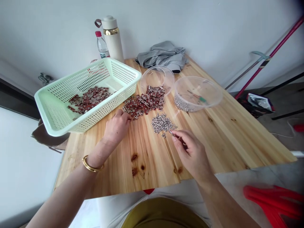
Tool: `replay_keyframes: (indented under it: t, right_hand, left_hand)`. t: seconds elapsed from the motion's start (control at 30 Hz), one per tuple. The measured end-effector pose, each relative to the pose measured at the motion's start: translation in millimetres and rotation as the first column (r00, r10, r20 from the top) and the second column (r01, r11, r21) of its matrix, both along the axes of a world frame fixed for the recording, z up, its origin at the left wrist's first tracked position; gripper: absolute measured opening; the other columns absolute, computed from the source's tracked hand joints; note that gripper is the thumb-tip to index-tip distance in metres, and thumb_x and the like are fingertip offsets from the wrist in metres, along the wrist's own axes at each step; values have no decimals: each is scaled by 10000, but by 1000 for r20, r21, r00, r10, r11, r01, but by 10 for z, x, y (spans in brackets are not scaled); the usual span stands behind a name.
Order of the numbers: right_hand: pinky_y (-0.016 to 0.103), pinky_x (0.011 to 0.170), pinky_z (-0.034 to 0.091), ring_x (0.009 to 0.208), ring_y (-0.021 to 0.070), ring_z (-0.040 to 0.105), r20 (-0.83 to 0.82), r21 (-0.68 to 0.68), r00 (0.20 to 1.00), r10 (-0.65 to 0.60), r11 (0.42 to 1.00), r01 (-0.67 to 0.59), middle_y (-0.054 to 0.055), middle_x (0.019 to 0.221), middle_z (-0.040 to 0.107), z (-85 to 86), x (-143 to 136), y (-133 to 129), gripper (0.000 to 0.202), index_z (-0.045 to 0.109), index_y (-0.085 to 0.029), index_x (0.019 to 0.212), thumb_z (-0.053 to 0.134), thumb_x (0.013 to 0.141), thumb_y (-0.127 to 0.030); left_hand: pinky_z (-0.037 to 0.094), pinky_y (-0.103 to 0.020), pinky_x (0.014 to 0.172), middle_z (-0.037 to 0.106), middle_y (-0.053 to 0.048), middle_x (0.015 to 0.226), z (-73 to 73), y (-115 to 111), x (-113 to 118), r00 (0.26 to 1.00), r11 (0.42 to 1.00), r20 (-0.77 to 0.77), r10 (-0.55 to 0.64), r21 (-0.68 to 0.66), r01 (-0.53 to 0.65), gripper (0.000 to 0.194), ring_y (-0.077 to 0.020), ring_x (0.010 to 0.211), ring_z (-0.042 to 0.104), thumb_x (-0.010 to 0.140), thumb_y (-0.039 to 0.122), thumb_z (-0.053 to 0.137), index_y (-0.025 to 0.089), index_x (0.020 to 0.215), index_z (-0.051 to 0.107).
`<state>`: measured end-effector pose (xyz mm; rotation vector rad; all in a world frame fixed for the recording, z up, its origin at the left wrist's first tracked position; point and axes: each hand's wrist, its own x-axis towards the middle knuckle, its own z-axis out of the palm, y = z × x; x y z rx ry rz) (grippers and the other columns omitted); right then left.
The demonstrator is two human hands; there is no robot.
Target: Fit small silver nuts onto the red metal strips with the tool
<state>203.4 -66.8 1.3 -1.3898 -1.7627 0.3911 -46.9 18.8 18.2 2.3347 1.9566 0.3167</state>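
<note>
My left hand has its fingers curled together at the near edge of a pile of reddish-brown strips with metal rings. Whatever those fingers may hold is hidden. In my right hand the thumb and fingers pinch what looks like slim metal tweezers, mostly covered by the hand. Their tip points at the near right edge of a heap of small round silver metal pieces. More strips lie inside a pale green perforated basket at the left.
A clear round tub holds more silver pieces and a green-handled tool. Behind the strips, a clear lid lies tilted. A grey cloth, white flask and plastic bottle stand along the wall side of the wooden table.
</note>
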Motion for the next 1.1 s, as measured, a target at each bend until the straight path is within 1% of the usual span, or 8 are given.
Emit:
replay_keyframes:
  t: [0.13,0.2,0.37,0.47,0.63,0.73,0.83,1.1]
  right_hand:
    - [294,738,517,918,181,639,36,-49,998,46,998,-45,68,1002,661,-25,38,51,170,627,-209,1060,492,957,-214]
    - [307,766,513,914,183,635,70,-75,994,85,994,-80,62,988,658,-33,41,95,164,626,-206,1050,494,952,-209]
    - [324,746,501,816,186,629,184,-139,977,111,987,-86,50,932,650,-36,7,219,98,631,-200,944,537,916,-191]
    - [323,716,483,772,189,611,254,-128,964,80,991,-49,40,869,633,-29,36,281,75,629,-197,887,556,904,-200]
    - [299,699,467,753,175,604,281,-151,956,89,987,-47,32,855,619,-7,118,335,77,641,-201,891,566,905,-202]
    - [290,720,464,786,172,611,300,-159,942,148,982,-104,30,878,621,10,92,341,83,644,-204,878,567,906,-192]
    - [290,731,460,800,172,616,348,-166,925,151,981,-97,30,903,623,34,22,341,77,645,-199,883,573,907,-188]
    - [284,698,435,828,173,619,500,-149,846,184,981,-125,37,951,622,89,-130,439,108,662,-195,905,560,917,-162]
  left_hand:
    - [466,-305,655,632,-50,898,7,-34,-17,983,993,168,-72,-79,86,41,-195,745,615,785,161,589,186,791,622]
    - [458,-296,653,633,-31,816,-1,-75,17,966,983,239,-99,-129,133,53,-176,708,600,762,128,590,180,762,600]
    - [441,-277,659,621,-11,788,-19,-158,125,934,959,308,-181,-157,237,269,-148,673,575,710,17,535,162,918,623]
    - [424,-281,656,611,-23,833,-16,-221,147,934,962,292,-207,-115,249,242,-147,685,568,746,32,502,180,877,640]
    - [413,-258,626,632,0,852,27,-362,160,901,991,426,-84,-57,120,139,-117,625,539,793,121,539,200,883,611]
    - [391,-236,577,628,41,733,62,-433,194,857,987,515,16,-145,68,66,-100,561,516,784,157,569,210,819,589]
    - [368,-227,536,583,72,594,78,-482,235,830,966,546,109,-255,40,30,-94,502,501,780,189,587,216,781,600]
    - [403,-222,539,616,61,597,11,-507,262,756,958,639,146,-280,52,42,-100,527,543,781,216,605,218,757,639]
